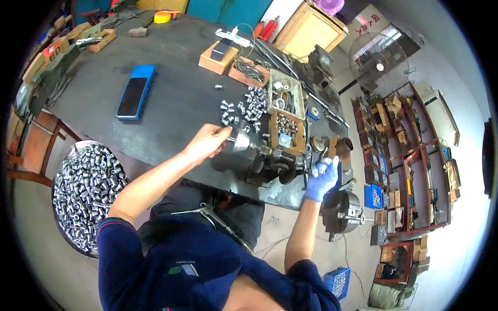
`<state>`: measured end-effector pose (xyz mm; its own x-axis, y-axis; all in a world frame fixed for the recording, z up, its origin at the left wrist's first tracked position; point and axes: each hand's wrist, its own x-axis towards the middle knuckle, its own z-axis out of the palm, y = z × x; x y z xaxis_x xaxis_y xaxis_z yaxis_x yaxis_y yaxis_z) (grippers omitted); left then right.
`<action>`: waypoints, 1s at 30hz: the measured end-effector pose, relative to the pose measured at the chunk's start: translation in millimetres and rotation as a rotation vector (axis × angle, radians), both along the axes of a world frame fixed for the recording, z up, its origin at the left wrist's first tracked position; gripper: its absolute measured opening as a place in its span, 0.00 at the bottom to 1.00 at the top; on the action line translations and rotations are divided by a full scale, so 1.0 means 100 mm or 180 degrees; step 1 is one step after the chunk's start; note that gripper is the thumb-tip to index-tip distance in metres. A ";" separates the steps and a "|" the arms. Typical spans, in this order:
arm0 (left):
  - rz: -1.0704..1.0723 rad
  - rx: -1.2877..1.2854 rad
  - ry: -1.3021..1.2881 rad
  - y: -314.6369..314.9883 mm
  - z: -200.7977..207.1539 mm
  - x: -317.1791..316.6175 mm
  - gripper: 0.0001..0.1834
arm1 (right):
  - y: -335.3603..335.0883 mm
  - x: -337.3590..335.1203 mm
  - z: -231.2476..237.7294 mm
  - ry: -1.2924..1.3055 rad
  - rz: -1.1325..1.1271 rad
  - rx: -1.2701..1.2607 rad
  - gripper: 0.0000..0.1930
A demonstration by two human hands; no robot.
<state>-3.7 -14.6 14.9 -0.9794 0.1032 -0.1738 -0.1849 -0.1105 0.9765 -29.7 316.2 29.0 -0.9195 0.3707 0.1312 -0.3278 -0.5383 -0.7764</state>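
Observation:
My bare left hand (207, 140) is at the front of a shiny round chuck (240, 140) on a small bench machine (272, 165). Its fingers are pinched together against the chuck's left face; whatever is between them is too small to make out. On the machine's other side, my right hand (322, 179) wears a blue glove. Its fingers are curled near the lever end of the machine, and what they hold is hidden. Several small shiny metal sleeves (254, 106) lie loose on the dark workbench (171, 57) just beyond the chuck.
A cardboard box of metal parts (288, 129) and a plastic tray (286, 93) stand behind the machine. A blue device (136, 93) lies on the bench at left. Below it is a large basin of metal sleeves (91, 194). A larger chuck (341, 210) stands right; shelves (415, 171) line the wall.

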 end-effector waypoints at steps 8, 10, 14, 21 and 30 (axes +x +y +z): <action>-0.0254 0.1183 0.0376 -0.18 -0.05 0.02 0.12 | 0.10 0.18 -0.94 -0.1084 -0.0194 -0.0096 0.16; -0.0194 0.1033 0.0498 -0.32 0.00 0.10 0.10 | 0.10 0.05 -0.98 -0.1143 -0.0334 0.0158 0.16; 0.0661 -0.0165 0.0668 -1.05 -0.08 0.61 0.10 | 0.16 -0.02 -1.09 -0.1056 -0.0097 -0.0111 0.15; 0.1547 -0.4693 0.0169 -2.16 -0.34 1.81 0.17 | 0.19 -0.01 -1.13 -0.1008 0.0194 -0.0277 0.15; 0.0889 -0.3015 0.1489 -0.91 -0.05 0.43 0.08 | 0.08 0.02 -1.03 -0.0979 0.0111 -0.0164 0.14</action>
